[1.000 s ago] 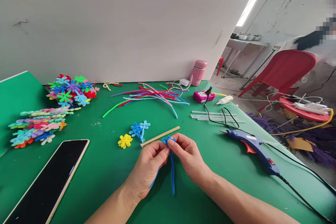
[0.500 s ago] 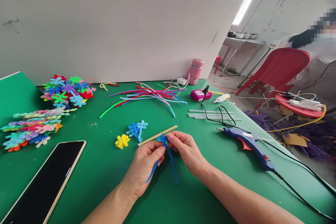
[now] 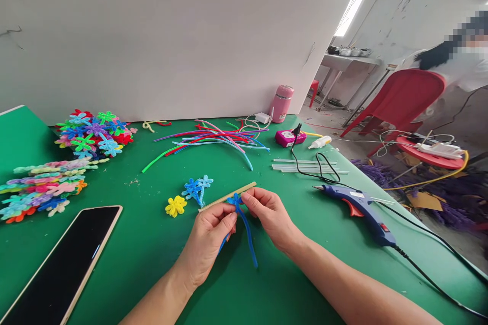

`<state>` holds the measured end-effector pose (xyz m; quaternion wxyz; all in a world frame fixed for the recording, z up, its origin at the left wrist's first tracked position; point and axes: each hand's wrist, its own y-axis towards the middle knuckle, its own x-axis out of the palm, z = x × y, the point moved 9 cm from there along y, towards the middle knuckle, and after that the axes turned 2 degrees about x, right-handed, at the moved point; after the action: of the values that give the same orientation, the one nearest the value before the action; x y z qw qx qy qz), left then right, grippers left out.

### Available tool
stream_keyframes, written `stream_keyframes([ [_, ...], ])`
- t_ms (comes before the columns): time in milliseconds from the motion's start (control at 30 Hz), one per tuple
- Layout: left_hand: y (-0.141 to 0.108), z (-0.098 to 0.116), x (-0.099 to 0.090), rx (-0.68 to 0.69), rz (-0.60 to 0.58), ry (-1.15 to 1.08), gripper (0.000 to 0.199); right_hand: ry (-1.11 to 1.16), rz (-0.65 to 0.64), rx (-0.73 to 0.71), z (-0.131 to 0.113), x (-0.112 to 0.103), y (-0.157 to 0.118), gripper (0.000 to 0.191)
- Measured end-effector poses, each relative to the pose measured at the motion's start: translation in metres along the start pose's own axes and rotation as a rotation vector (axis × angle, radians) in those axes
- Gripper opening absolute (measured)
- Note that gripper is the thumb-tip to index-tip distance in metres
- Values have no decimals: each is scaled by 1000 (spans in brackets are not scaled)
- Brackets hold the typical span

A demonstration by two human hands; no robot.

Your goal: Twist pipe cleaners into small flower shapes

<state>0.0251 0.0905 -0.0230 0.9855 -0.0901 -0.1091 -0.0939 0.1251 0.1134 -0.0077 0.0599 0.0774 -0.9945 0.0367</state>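
A blue pipe-cleaner piece (image 3: 249, 236) with small loops at its top is held between both hands, its tails hanging down. My left hand (image 3: 213, 236) pinches it from the left, and my right hand (image 3: 269, 213) has thumb and fingers closed on its upper right side. Just beyond my fingers lies a flat wooden stick (image 3: 229, 197). Two blue pipe-cleaner flowers (image 3: 197, 189) and a yellow one (image 3: 176, 206) rest on the green table (image 3: 152, 269) to the left of the stick.
A blue glue gun (image 3: 358, 208) with a black cord lies right, a phone (image 3: 61, 264) left. Flower piles (image 3: 93, 132) stand far left; loose pipe cleaners (image 3: 213, 139), glue sticks (image 3: 305, 166), a magenta box (image 3: 290, 137) and a pink bottle (image 3: 282, 104) lie beyond. A person sits at right.
The view has shifted slightly. The blue loops have tilted a little between my fingers, and less of the left tail shows below my left hand.
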Motion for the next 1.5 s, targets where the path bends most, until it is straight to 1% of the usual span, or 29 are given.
stream_keyframes([
  [100, 0, 0, -2, -1, 9, -11, 11, -42, 4, -12, -2, -2, 1, 32],
  [200, 1, 0, -5, -11, 43, -82, 8, -135, -2, -13, -3, -2, 0, 33],
  [300, 2, 0, -9, -7, 81, -124, 8, -250, -67, -18, -3, 4, -3, 33],
  [367, 3, 0, -10, -2, 89, -125, 8, -281, -121, -25, -2, 10, -5, 32],
  [433, 3, 0, -10, -5, 88, -122, 9, -264, -142, -27, 0, 12, -6, 30],
  [567, 3, 0, -8, -34, 66, -140, 9, -156, -96, -16, 0, 7, -2, 31],
  [733, 3, 2, -5, -85, 21, -168, 9, -9, -19, 130, 6, -1, 1, 30],
  [867, 3, -1, -5, -114, -4, -187, 9, 70, -43, 188, 10, 0, 0, 30],
  [933, 3, -3, -7, -122, 5, -218, 12, 72, -46, 181, 9, 0, 1, 29],
  [1033, 6, -3, -11, -89, 3, -288, 19, 51, -38, 149, 6, -1, 1, 29],
  [1167, 7, 0, -9, -57, -28, -313, 15, -8, -60, 81, 2, 1, -1, 32],
  [1233, 7, 0, -8, -56, -38, -312, 11, -50, -92, 43, 1, 4, -2, 32],
  [1333, 6, 2, -6, -43, -49, -282, 12, -133, -133, 6, 2, 7, -3, 31],
  [1500, 5, 3, -5, -44, -33, -226, 14, -229, -178, 7, 4, 13, -5, 32],
])
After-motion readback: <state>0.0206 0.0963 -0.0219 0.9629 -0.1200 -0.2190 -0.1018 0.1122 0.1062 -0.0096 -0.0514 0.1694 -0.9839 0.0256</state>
